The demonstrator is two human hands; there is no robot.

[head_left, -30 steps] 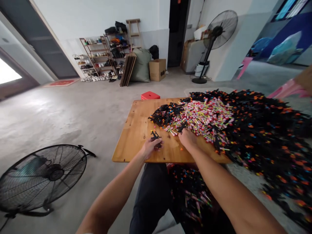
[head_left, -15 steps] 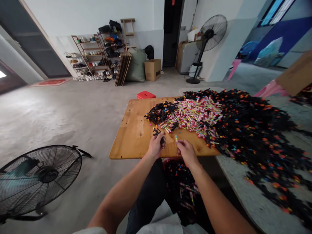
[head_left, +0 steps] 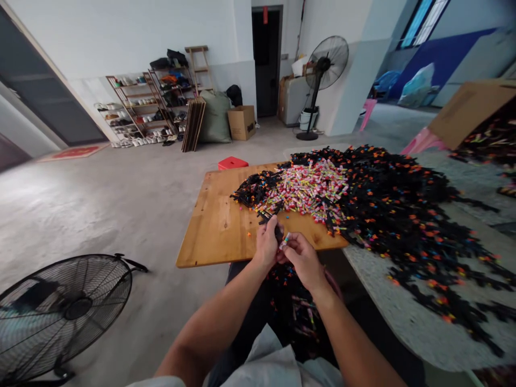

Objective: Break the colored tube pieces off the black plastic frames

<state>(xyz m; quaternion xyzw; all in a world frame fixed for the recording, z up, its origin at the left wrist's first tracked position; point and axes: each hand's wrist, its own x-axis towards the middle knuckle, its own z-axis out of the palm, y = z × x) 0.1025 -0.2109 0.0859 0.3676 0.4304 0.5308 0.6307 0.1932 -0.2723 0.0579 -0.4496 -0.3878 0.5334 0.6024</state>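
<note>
head view: work at the table

at its near edge, left hand grips a black part; right hand pinches a tube just beside it. seemingly pairing them; next calls for fine alignment.

I can see a black, jagged plastic piece jutting from the left hand and, close by, a small pale banded cylinder slanting in the right hand.

The left arm and the right arm reach forward, bare. The left grip is curled closed; the right grip pinches just beside it.
</note>
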